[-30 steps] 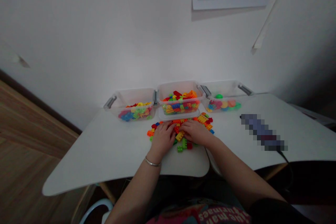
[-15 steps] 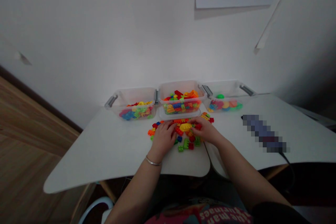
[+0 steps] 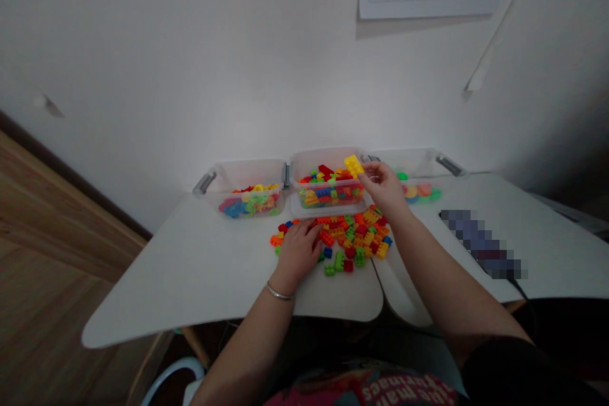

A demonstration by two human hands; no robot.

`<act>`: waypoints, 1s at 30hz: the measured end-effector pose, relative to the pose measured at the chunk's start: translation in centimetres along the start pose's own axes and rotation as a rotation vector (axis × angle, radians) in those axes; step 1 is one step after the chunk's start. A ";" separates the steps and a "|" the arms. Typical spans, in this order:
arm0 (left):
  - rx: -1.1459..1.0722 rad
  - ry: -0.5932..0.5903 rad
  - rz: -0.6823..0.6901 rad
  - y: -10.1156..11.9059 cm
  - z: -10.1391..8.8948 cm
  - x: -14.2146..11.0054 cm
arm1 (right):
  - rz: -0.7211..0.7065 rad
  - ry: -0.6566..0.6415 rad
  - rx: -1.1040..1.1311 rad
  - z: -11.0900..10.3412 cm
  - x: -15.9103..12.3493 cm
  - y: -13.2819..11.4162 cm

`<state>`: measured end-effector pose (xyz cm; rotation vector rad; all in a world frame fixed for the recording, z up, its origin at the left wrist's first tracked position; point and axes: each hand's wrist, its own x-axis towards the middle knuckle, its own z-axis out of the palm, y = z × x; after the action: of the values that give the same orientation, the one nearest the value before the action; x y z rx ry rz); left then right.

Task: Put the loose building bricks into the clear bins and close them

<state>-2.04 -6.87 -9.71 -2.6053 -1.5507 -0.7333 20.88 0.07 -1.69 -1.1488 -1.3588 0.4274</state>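
Between the fingertips of my right hand is a yellow building block, raised at the right front side of the middle clear plastic bin. That bin holds many coloured blocks. My left hand lies over the left part of a loose pile of building blocks on the table, its fingers apart and resting on the pieces. Whatever lies under its palm is hidden. Red, orange, green, blue and yellow blocks make up the pile.
A clear bin of small coloured pieces stands left of the middle bin. To the right, another clear bin holds rounded pieces, partly behind my right hand. A pixelated object with a cable lies on the white table. A wall stands behind.
My right hand has lifted the yellow block from the pile, up and away to the middle bin's edge. My left hand has stayed at the pile.
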 end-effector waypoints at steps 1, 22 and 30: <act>-0.001 -0.001 -0.001 0.0 0.0 0.0 | -0.017 0.008 -0.045 0.3 0.9 -0.1; -0.008 -0.017 0.003 0.0 0.0 0.0 | 0.163 -0.238 -0.760 5.6 4.6 -1.5; 0.016 0.016 -0.042 0.0 -0.2 0.0 | -0.206 -0.016 -0.361 3.9 2.8 -0.6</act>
<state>-2.11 -6.85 -9.55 -2.5564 -1.6052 -0.7407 17.83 3.61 -0.41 -1.2805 -1.5930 0.0408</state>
